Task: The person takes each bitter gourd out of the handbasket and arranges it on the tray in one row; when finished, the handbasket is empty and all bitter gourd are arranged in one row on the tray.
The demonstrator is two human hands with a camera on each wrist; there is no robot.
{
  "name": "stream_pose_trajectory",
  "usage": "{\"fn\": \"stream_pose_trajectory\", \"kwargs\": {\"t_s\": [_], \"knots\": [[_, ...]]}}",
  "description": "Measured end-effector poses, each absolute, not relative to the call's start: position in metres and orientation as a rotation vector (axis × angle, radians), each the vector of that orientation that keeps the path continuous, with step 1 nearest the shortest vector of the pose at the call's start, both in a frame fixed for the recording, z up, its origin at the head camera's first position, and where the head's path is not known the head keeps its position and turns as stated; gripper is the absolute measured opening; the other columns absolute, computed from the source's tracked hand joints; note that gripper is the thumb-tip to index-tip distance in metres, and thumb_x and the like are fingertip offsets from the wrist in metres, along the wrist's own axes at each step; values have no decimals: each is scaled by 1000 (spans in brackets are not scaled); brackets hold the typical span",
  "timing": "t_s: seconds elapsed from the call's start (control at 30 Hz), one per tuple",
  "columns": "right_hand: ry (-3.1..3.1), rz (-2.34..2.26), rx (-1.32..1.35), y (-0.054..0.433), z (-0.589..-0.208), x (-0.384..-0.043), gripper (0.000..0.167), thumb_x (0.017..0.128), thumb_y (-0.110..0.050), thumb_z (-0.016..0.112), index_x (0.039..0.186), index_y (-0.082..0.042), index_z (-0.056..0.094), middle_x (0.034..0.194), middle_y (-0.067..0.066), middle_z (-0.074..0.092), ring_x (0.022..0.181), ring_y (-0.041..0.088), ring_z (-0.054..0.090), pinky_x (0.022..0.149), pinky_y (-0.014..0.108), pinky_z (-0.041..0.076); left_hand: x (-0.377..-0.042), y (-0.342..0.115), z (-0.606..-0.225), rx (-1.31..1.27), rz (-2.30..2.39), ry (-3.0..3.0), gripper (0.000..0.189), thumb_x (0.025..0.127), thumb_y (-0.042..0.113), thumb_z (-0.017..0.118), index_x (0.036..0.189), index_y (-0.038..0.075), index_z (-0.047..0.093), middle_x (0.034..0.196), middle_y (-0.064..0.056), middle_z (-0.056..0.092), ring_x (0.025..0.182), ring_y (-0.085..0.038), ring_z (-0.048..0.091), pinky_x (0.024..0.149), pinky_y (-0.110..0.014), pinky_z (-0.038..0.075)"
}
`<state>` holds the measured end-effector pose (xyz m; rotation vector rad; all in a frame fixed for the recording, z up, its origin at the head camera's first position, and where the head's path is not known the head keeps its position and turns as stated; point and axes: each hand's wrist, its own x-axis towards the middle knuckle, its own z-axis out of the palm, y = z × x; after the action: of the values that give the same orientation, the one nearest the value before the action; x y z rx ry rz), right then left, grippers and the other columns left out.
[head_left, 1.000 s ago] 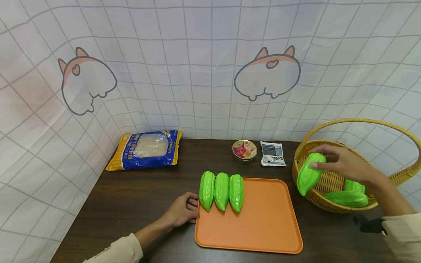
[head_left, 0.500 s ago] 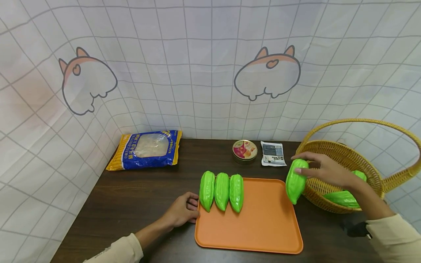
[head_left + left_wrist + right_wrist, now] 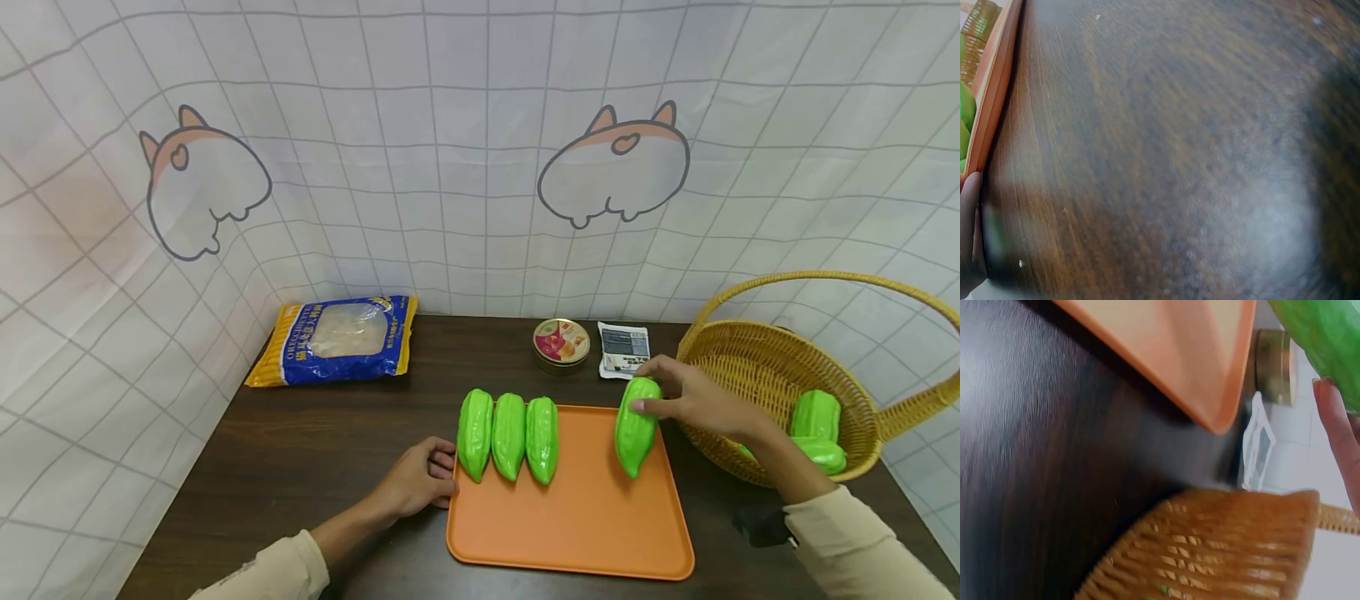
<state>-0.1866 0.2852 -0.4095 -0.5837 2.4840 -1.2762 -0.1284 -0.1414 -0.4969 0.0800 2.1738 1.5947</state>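
My right hand (image 3: 693, 400) grips a bright green, ridged bitter melon (image 3: 636, 429) by its upper part, with the pointed end hanging down. It is over the right side of the orange tray (image 3: 570, 525). In the right wrist view the held bitter melon (image 3: 1329, 347) fills the top right corner, a finger (image 3: 1335, 419) against it. Three similar bitter melons (image 3: 508, 437) lie side by side at the tray's upper left. My left hand (image 3: 416, 479) holds the tray's left edge; in the left wrist view its fingers (image 3: 969, 206) are at the rim (image 3: 994, 94).
A wicker basket (image 3: 738, 354) with a tall handle stands right of the tray, with more green bitter melons (image 3: 816, 415) inside. Behind the tray are a round tin (image 3: 561, 343) and a small white packet (image 3: 624, 348). A blue and yellow pasta bag (image 3: 337, 340) lies at back left.
My right hand has carried the bitter melon left, out from over the basket to over the tray's right side. My left hand stays at the tray's edge.
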Motion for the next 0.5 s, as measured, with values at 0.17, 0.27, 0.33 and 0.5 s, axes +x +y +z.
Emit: {"fn": "stream_pose_trajectory", "kwargs": {"t_s": [0.17, 0.27, 0.33, 0.5], "knots": [[2479, -1291, -656, 275, -422, -190, 37, 92, -22, 72, 123, -8, 58, 105, 9, 65, 90, 16, 67, 77, 26, 58, -128, -141, -497, 82, 1593, 2174, 60, 75, -2, 73, 131, -4, 51, 112, -16, 56, 90, -20, 61, 64, -35, 64], [2476, -1275, -669, 268, -430, -193, 38, 92, -22, 72, 125, -8, 60, 109, 10, 65, 92, 15, 68, 79, 25, 58, -128, -141, -496, 87, 1591, 2181, 61, 74, -2, 73, 131, -4, 52, 111, -16, 56, 90, -20, 61, 64, -35, 64], [2459, -1271, -663, 264, -435, -194, 40, 92, -23, 72, 126, -6, 60, 113, 12, 64, 94, 14, 67, 79, 24, 58, -128, -141, -497, 89, 1589, 2186, 61, 74, -2, 73, 131, -5, 52, 111, -16, 57, 90, -20, 61, 64, -35, 64], [2380, -1315, -637, 254, -445, -196, 46, 94, -23, 71, 131, 1, 57, 118, 16, 63, 96, 15, 67, 79, 26, 59, -129, -141, -498, 82, 1579, 2195, 61, 73, -2, 73, 130, -4, 52, 111, -16, 58, 90, -20, 61, 64, -35, 64]]}}
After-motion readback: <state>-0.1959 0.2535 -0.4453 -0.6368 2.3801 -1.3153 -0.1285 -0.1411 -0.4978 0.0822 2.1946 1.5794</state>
